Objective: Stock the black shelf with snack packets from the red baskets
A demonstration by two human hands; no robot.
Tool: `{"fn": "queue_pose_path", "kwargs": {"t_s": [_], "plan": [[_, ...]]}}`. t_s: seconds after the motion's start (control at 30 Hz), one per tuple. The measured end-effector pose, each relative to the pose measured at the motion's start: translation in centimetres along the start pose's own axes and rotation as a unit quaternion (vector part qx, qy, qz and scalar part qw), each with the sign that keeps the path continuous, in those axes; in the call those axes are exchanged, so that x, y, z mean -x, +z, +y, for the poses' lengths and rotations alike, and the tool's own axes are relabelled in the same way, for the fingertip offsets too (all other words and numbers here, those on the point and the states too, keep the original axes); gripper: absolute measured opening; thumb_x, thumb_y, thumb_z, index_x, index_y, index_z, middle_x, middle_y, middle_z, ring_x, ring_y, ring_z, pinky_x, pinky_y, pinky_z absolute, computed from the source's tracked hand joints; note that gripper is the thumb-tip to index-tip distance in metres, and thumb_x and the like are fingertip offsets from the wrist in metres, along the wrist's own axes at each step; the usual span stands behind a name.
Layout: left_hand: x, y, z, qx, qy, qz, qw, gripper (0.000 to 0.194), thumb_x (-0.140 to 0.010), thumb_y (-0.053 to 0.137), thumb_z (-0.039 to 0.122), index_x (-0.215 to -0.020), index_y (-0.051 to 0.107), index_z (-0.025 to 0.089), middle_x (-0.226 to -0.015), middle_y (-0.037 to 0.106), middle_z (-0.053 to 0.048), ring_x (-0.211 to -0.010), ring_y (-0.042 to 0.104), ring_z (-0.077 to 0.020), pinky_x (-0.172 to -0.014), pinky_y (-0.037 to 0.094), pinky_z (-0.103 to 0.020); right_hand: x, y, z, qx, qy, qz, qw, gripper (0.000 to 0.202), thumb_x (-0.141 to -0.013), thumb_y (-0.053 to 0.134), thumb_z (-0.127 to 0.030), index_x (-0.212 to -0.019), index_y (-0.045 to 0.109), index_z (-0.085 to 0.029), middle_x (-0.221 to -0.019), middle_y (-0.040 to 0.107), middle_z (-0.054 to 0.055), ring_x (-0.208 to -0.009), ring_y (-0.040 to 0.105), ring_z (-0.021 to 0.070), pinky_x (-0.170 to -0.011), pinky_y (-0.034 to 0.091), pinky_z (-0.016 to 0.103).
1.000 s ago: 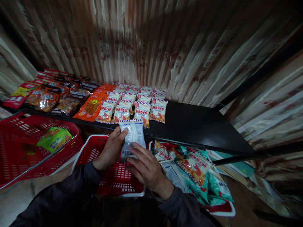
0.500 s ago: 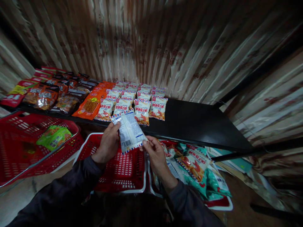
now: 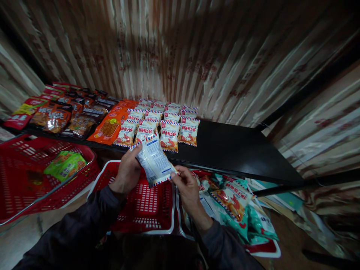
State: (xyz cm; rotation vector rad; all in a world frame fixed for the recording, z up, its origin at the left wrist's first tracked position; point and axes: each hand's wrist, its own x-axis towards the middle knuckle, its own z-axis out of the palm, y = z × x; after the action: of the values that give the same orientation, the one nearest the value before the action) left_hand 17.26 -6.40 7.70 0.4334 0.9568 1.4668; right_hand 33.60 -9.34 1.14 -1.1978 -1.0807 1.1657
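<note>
A snack bag (image 3: 155, 160) with a blue-and-red striped edge is held between my two hands, its printed back with the barcode facing up. My left hand (image 3: 128, 168) is closed on its left side, thumb on top. At the lower right corner my right hand (image 3: 187, 183) pinches the bag between thumb and fingers. Just beyond it, several matching white-and-orange snack bags (image 3: 169, 135) stand in rows on a black shelf (image 3: 225, 146). Below the held bag sits a red basket (image 3: 140, 213) with a white rim.
Orange packets (image 3: 108, 125), dark brown packets (image 3: 81, 123) and red packets (image 3: 24, 112) line the shelf's left part. A second red basket (image 3: 17, 187) holds green packets (image 3: 66, 165). At right, another basket (image 3: 266, 249) is heaped with snack bags (image 3: 233, 197). A striped curtain (image 3: 168, 56) hangs behind.
The held snack bag has tilted slightly and moved a little lower, with both hands still on it. The camera view has shifted slightly.
</note>
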Motion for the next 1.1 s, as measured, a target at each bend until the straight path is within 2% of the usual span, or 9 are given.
{"fn": "queue_pose_path", "kwargs": {"t_s": [0.13,0.27,0.47,0.57,0.7,0.83,0.93,1.03,1.1], "plan": [[-0.3,-0.2,0.1,0.052,0.012,0.016,0.998,0.014,-0.072,0.064,0.017,-0.085,0.064,0.012,-0.071,0.068,-0.001,-0.063,0.062,-0.0104,-0.063,0.049,-0.019,0.2,0.1,0.0,-0.005,0.004,-0.029,1.0,0.025,-0.069,0.068,-0.039,-0.084,0.06,-0.021,-0.066,0.06,-0.004,-0.057,0.051,0.0107,-0.056,0.041,0.023],[-0.2,-0.1,0.3,0.053,0.001,0.015,0.998,0.013,-0.075,0.062,0.016,-0.087,0.064,0.012,-0.071,0.069,-0.001,-0.059,0.061,-0.0096,-0.059,0.048,-0.018,0.3,0.0,0.1,-0.001,0.002,-0.056,0.998,0.022,-0.073,0.066,-0.039,-0.085,0.06,-0.021,-0.066,0.059,-0.005,-0.058,0.051,0.0107,-0.057,0.041,0.022],[-0.5,-0.5,-0.1,0.026,0.0,0.009,1.0,0.013,-0.078,0.061,0.021,-0.088,0.064,0.012,-0.074,0.069,-0.001,-0.058,0.06,-0.0091,-0.058,0.047,-0.018,0.1,-0.2,0.4,-0.013,-0.01,-0.041,0.999,0.022,-0.076,0.063,-0.04,-0.086,0.059,-0.021,-0.073,0.06,-0.003,-0.066,0.053,0.0125,-0.062,0.043,0.023],[-0.6,-0.7,-0.3,0.021,-0.019,-0.016,0.999,0.019,-0.082,0.056,0.024,-0.093,0.065,0.011,-0.075,0.07,-0.003,-0.065,0.063,-0.0117,-0.063,0.048,-0.02,-0.1,-0.4,0.8,-0.01,-0.02,-0.034,0.999,0.02,-0.078,0.062,-0.04,-0.086,0.059,-0.021,-0.071,0.057,-0.004,-0.065,0.051,0.0113,-0.062,0.041,0.022],[0.0,-0.4,-0.1,0.003,-0.077,-0.06,0.995,0.033,-0.083,0.053,0.033,-0.105,0.063,0.011,-0.084,0.072,-0.006,-0.077,0.066,-0.0186,-0.072,0.049,-0.027,-0.3,-0.6,1.0,-0.002,-0.031,-0.014,0.999,0.022,-0.079,0.061,-0.041,-0.084,0.059,-0.02,-0.067,0.055,-0.004,-0.061,0.048,0.0107,-0.057,0.039,0.021],[0.4,-0.4,-0.1,-0.028,-0.117,-0.074,0.99,0.029,-0.078,0.058,0.033,-0.097,0.065,0.011,-0.07,0.07,-0.004,-0.058,0.062,-0.0164,-0.061,0.047,-0.027,-0.4,-0.7,1.1,-0.021,-0.006,0.002,1.0,0.025,-0.079,0.061,-0.043,-0.087,0.058,-0.019,-0.068,0.057,-0.003,-0.059,0.049,0.0108,-0.056,0.039,0.022],[0.4,-0.7,-0.4,-0.045,-0.101,-0.074,0.991,0.023,-0.073,0.063,0.031,-0.088,0.066,0.013,-0.057,0.064,0.0,-0.048,0.055,-0.013,-0.053,0.043,-0.024,-0.6,-0.7,1.2,-0.021,0.001,0.005,1.0,0.025,-0.079,0.06,-0.043,-0.089,0.058,-0.02,-0.07,0.059,-0.002,-0.062,0.053,0.0123,-0.059,0.043,0.024],[0.4,-0.7,-0.7,-0.063,-0.052,-0.066,0.994,0.021,-0.071,0.066,0.03,-0.087,0.067,0.016,-0.065,0.066,-0.001,-0.058,0.058,-0.0148,-0.055,0.042,-0.024,-0.8,-0.7,1.3,0.045,-0.054,0.043,0.997,0.028,-0.078,0.061,-0.039,-0.098,0.057,-0.02,-0.088,0.064,0.004,-0.079,0.059,0.0173,-0.072,0.049,0.031],[0.5,-0.6,-0.9,-0.071,-0.032,-0.054,0.995,0.021,-0.071,0.067,0.03,-0.088,0.067,0.017,-0.079,0.069,-0.003,-0.069,0.061,-0.0172,-0.059,0.043,-0.024,-0.7,-0.9,1.0,0.136,-0.15,0.069,0.977,0.033,-0.078,0.061,-0.034,-0.108,0.055,-0.021,-0.107,0.06,0.008,-0.098,0.057,0.0214,-0.083,0.048,0.038]]}}
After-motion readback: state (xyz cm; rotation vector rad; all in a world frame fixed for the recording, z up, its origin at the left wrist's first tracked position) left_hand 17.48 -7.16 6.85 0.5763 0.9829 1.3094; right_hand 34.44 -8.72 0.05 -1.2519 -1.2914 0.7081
